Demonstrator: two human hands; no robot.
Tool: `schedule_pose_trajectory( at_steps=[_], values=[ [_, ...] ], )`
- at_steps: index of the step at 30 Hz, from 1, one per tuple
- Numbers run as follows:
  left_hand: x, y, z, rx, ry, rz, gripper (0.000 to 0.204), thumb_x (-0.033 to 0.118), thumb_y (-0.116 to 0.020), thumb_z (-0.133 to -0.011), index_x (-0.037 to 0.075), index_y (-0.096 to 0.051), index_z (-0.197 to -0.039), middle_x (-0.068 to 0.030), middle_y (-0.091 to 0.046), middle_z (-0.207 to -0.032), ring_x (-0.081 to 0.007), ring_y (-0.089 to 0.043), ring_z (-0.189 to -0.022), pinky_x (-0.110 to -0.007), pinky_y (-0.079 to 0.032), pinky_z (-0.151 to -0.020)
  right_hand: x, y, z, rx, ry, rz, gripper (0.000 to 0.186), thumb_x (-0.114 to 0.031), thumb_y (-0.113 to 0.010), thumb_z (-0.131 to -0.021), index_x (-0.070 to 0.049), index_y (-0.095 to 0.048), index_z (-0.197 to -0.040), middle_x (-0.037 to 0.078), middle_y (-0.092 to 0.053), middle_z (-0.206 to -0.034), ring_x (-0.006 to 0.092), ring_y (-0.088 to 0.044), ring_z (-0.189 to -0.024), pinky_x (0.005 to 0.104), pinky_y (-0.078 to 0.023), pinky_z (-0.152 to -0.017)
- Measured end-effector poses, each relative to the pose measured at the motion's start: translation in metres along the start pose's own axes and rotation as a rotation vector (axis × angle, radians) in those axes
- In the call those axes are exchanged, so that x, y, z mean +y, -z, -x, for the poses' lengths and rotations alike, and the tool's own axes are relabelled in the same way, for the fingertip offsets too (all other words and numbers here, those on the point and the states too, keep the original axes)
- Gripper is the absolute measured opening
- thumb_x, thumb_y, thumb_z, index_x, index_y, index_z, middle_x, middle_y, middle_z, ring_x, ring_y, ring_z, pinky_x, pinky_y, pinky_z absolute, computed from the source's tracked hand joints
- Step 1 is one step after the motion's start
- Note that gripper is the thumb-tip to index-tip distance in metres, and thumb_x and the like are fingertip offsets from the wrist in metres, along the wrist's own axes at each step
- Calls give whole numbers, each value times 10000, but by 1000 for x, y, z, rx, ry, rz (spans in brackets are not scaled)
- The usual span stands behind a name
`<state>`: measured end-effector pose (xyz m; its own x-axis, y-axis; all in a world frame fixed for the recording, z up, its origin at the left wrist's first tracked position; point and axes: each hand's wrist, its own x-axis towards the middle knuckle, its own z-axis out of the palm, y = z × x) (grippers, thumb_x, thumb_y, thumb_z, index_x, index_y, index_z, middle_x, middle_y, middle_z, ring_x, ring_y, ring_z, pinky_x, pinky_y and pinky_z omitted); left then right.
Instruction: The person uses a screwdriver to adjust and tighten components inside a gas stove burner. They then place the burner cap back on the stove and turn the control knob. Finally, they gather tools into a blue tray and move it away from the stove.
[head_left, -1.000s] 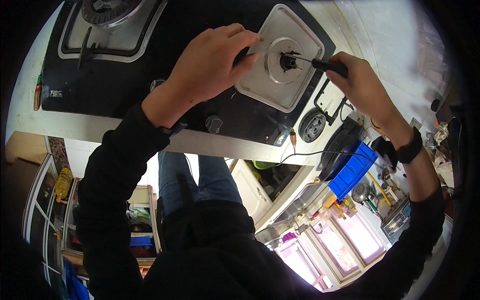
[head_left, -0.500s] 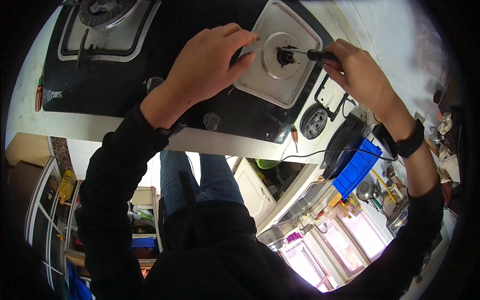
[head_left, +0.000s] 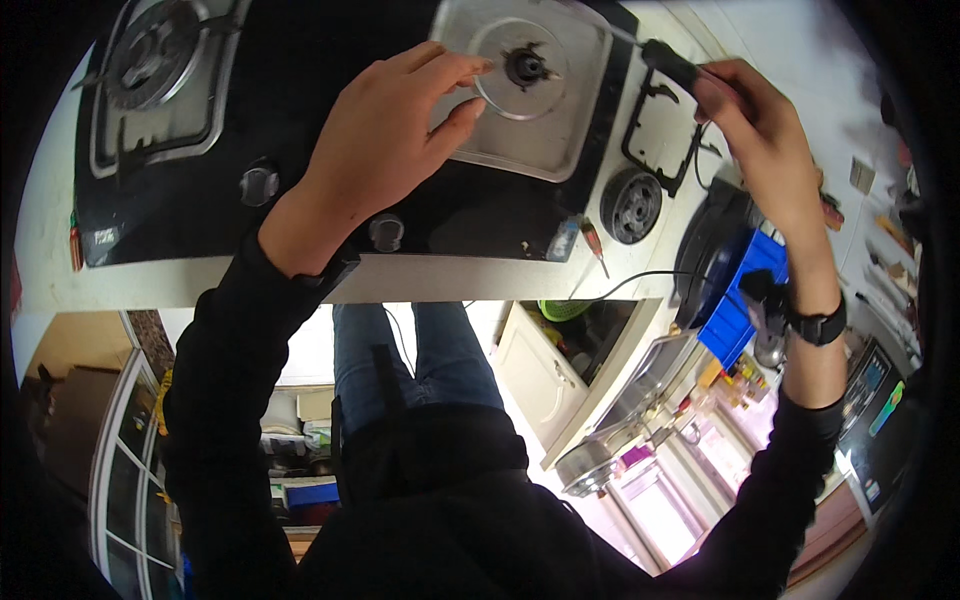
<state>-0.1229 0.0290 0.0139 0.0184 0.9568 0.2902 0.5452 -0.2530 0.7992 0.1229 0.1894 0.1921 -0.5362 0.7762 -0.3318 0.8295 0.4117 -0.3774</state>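
Observation:
A screwdriver (head_left: pixel 668 62) with a black handle is gripped in my right hand (head_left: pixel 765 125), off the right edge of the black glass gas stove (head_left: pixel 330 85). Its metal shaft points up and left, apart from the bare burner centre (head_left: pixel 526 66). That burner sits in a square metal drip tray (head_left: pixel 545 150), its cap and pot support off. Over the tray's left edge hovers my left hand (head_left: pixel 365 145), thumb and fingers apart, with nothing visible between them.
A round burner cap (head_left: pixel 631 206), a black pot support (head_left: pixel 630 145) and a small red-handled screwdriver (head_left: pixel 593 238) lie right of the stove. The left burner (head_left: pixel 155 55) stands assembled. A blue basket (head_left: pixel 735 310) and a black cable (head_left: pixel 640 274) are at the counter's right.
My right hand has drawn the screwdriver away from the burner centre toward the right. My left hand stays near the burner with fingers apart. The whole view has shifted somewhat.

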Motion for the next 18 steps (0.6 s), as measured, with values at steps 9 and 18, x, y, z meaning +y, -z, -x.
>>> schedule_pose_trajectory(
  at_steps=[9, 18],
  values=[
    [56, -98, -41, -223, -71, 26, 230, 153, -706, -934, 88, -684, -1154, -59, -691, -967, -202, -698, -825, -285, -548, -683, 129, -106, 188, 590, -527, -1044, 307, -323, -590, -1014, -60, -587, -1172, 70, -664, -921, 53, -454, -594, 195, -317, -510],
    [84, -234, -111, -104, -264, -289, 139, 219, -697, -833, 85, -672, -855, -89, -668, -813, -318, -695, -761, -425, -569, -683, 154, -182, 273, 701, -602, -1302, 284, -262, -589, -1024, -30, -549, -1183, 101, -654, -942, 35, -433, -594, 181, -328, -496]
  ],
)
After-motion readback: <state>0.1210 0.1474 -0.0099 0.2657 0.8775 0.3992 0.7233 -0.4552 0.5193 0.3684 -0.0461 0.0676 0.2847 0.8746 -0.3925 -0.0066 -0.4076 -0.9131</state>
